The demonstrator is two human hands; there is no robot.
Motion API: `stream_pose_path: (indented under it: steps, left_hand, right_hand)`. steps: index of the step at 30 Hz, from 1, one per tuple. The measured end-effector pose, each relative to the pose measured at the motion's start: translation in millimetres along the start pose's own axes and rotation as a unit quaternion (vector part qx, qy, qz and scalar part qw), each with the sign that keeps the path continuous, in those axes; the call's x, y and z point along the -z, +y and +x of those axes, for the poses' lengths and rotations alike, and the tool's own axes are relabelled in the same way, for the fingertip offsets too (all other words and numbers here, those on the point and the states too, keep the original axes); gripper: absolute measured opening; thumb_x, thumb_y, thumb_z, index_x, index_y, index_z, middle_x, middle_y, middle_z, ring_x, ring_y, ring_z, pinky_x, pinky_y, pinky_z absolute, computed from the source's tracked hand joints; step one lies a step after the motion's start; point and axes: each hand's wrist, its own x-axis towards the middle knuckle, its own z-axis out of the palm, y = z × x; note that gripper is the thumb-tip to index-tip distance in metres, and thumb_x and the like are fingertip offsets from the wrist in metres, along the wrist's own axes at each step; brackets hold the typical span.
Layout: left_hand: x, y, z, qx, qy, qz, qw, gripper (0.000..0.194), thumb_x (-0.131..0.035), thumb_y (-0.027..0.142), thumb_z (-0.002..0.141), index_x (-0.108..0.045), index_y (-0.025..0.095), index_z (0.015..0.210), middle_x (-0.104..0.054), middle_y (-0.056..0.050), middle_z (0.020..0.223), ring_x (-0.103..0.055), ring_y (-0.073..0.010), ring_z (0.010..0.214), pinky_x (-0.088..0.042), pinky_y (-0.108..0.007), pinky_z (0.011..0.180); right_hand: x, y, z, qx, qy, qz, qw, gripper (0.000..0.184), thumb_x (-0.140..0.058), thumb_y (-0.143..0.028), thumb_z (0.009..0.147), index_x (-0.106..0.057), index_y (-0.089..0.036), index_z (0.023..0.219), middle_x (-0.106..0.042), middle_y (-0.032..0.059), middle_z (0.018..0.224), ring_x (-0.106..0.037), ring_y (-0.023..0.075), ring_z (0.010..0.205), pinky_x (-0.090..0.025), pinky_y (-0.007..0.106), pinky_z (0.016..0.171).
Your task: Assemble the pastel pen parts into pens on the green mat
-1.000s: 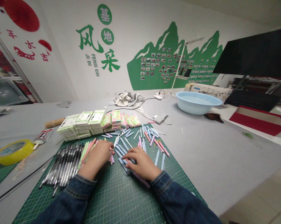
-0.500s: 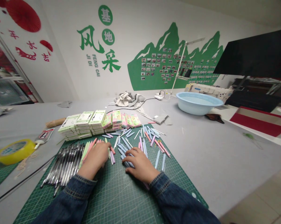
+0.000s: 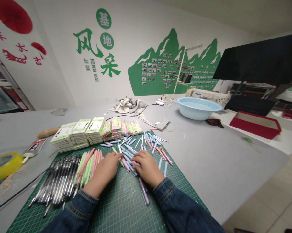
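My left hand (image 3: 106,170) is over the left side of the loose pens, its fingertips closed on a light green pen (image 3: 115,150). Opposite it, my right hand (image 3: 148,166) rests with fingers apart and bent on a heap of light blue pens (image 3: 130,149). A purple pen (image 3: 144,191) lies below my right hand. Beside my left wrist, green and pink pens (image 3: 89,163) lie in a row, and left of them is a thick row of clear pens with black parts (image 3: 60,179). All rest on a green cutting mat (image 3: 121,207).
Stacks of white-green boxes (image 3: 79,129) and pink-green boxes (image 3: 117,126) line the mat's back edge. Yellow tape (image 3: 6,166) and a glue tube (image 3: 34,147) lie left. A blue basin (image 3: 198,111) and a red box (image 3: 255,124) stand right; grey cloth (image 3: 129,106) lies behind.
The view has turned slightly right. My left hand has moved right toward my right hand, along with the light green pen. More of the green and pink row and the purple pen now show.
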Motion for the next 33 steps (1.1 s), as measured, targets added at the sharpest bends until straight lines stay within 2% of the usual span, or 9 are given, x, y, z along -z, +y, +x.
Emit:
stream_pose_path:
  steps: [3,6,9,13,16,18,22,28,33]
  left_hand:
    - [-1.9,-0.4,1.4,0.002,0.004,-0.017,1.000,0.044,-0.043,0.013,0.082,-0.052,0.025,0.123,-0.060,-0.009,0.111,-0.052,-0.0214,0.110,-0.037,-0.032,0.092]
    - [-2.6,2.1,1.1,0.018,-0.007,-0.018,1.000,0.040,-0.045,0.019,0.082,-0.053,0.024,0.121,-0.061,-0.010,0.109,-0.055,-0.0225,0.106,-0.039,-0.033,0.089]
    - [-3.4,9.4,0.2,0.018,-0.016,-0.007,1.000,0.034,-0.046,0.022,0.081,-0.055,0.024,0.114,-0.060,-0.009,0.105,-0.059,-0.0232,0.098,-0.043,-0.033,0.081]
    - [-4.1,19.2,2.5,0.005,-0.018,-0.002,1.000,0.030,-0.048,0.023,0.081,-0.055,0.024,0.109,-0.058,-0.008,0.101,-0.060,-0.0235,0.093,-0.043,-0.033,0.077]
    - [-3.4,23.9,6.1,0.015,-0.019,0.003,1.000,0.029,-0.046,0.026,0.083,-0.055,0.023,0.110,-0.057,-0.008,0.099,-0.060,-0.0237,0.092,-0.043,-0.032,0.075]
    - [-3.2,26.0,7.7,0.021,-0.001,0.008,1.000,0.028,-0.043,0.027,0.086,-0.055,0.023,0.110,-0.056,-0.009,0.100,-0.060,-0.0233,0.092,-0.043,-0.032,0.073]
    - [-5.4,25.5,8.6,0.008,0.027,-0.020,0.999,0.027,-0.040,0.026,0.087,-0.057,0.023,0.108,-0.055,-0.008,0.099,-0.058,-0.0210,0.091,-0.042,-0.030,0.076]
    - [-12.1,14.5,10.9,-0.034,0.010,-0.117,0.993,0.024,-0.045,0.025,0.085,-0.061,0.023,0.102,-0.054,-0.006,0.103,-0.057,-0.0170,0.088,-0.041,-0.027,0.082]
    - [-15.9,13.3,11.0,-0.045,0.025,-0.138,0.989,0.026,-0.042,0.026,0.086,-0.061,0.022,0.104,-0.055,-0.006,0.103,-0.057,-0.0178,0.090,-0.041,-0.028,0.084]
  right_hand:
    - [11.8,13.1,2.5,-0.073,0.079,0.014,0.994,0.021,-0.054,-0.015,0.083,-0.067,-0.021,0.098,-0.066,0.0054,0.099,-0.055,0.0202,0.100,-0.038,0.033,0.092]
    - [24.3,34.9,3.7,-0.175,0.144,-0.002,0.974,0.025,-0.050,-0.009,0.080,-0.067,-0.019,0.095,-0.067,0.0059,0.096,-0.057,0.0205,0.094,-0.040,0.032,0.088]
    - [32.6,55.8,2.8,-0.226,0.156,-0.023,0.961,0.030,-0.046,-0.004,0.077,-0.066,-0.017,0.094,-0.067,0.0063,0.093,-0.059,0.0189,0.089,-0.041,0.028,0.083]
    - [34.8,69.3,-1.5,-0.278,0.125,-0.118,0.945,0.025,-0.046,-0.006,0.080,-0.067,-0.016,0.089,-0.064,0.0093,0.089,-0.057,0.0209,0.087,-0.040,0.029,0.078]
    - [33.7,70.5,-5.8,-0.292,0.122,-0.190,0.929,0.020,-0.047,-0.013,0.084,-0.067,-0.015,0.088,-0.062,0.0131,0.090,-0.055,0.0240,0.089,-0.038,0.031,0.078]
    - [33.2,70.2,-8.0,-0.307,0.128,-0.225,0.916,0.019,-0.047,-0.015,0.085,-0.066,-0.015,0.090,-0.061,0.0148,0.092,-0.054,0.0252,0.089,-0.037,0.032,0.077]
    - [32.6,69.6,-8.6,-0.329,0.104,-0.246,0.906,0.016,-0.048,-0.017,0.086,-0.063,-0.014,0.091,-0.061,0.0149,0.091,-0.054,0.0247,0.087,-0.036,0.031,0.072]
    - [26.3,60.7,-4.9,-0.294,0.068,-0.209,0.930,0.014,-0.049,-0.025,0.087,-0.059,-0.016,0.091,-0.063,0.0111,0.090,-0.057,0.0218,0.085,-0.035,0.028,0.068]
    - [18.0,49.8,-4.4,-0.260,0.055,-0.165,0.950,0.011,-0.050,-0.018,0.082,-0.058,-0.018,0.090,-0.064,0.0079,0.091,-0.058,0.0202,0.086,-0.035,0.027,0.068]
